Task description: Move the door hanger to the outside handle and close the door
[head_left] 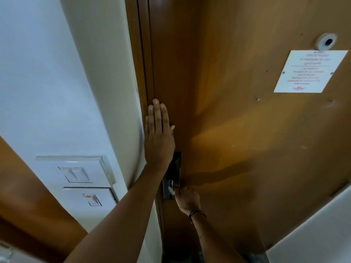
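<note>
The brown wooden door (237, 114) fills the middle and right of the view, its left edge lying against the frame (144, 59). My left hand (158, 133) is pressed flat on the door near that edge, fingers straight and together, holding nothing. Below it sits the dark lock plate (176, 164) with a metal handle (171, 188). My right hand (187, 200) is curled around the handle, a dark band on its wrist. No door hanger is visible on this side.
A white wall (47, 82) with two switch plates (76, 171) stands left of the frame. On the door are a peephole (327, 41) and a white printed notice (309, 72). A pale surface (313, 234) cuts across the bottom right.
</note>
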